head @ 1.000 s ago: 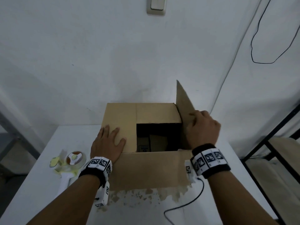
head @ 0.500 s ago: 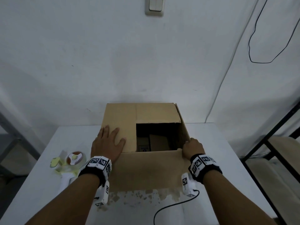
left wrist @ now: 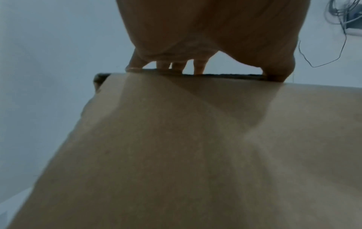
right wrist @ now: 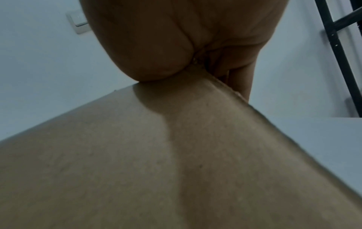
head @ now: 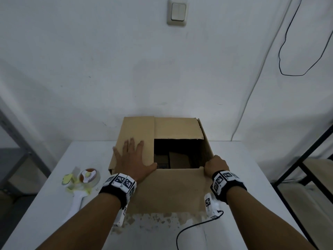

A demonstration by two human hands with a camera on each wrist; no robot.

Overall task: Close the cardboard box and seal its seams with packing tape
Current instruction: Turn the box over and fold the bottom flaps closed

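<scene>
Cardboard box [head: 167,192]: sitting on the white table [head: 45,210], its top partly shut, a dark square opening lying between the two hands.
Left hand [head: 134,157]: lying flat on the folded-down left flap [head: 142,130], fingers [head: 131,143] straight and slightly spread, pointing toward the wall; the thumb is reaching toward the edge of the opening.
Right hand [head: 215,166]: curling over the box's near right corner; in the right wrist view the cardboard edge is running up between thumb and fingers [right wrist: 240,80], so they are clamping on it.
Right flap [head: 205,141]: hanging down at the box's right side, just beyond the right hand's knuckles.
Far flap [head: 177,128]: lying folded down, well ahead of both sets of fingertips.
Tape dispenser [head: 82,183]: resting on the table just outside the left wrist, apart from the box, its white handle pointing toward the person.
Inside the box: something brown is showing in the dark; I cannot tell what.
</scene>
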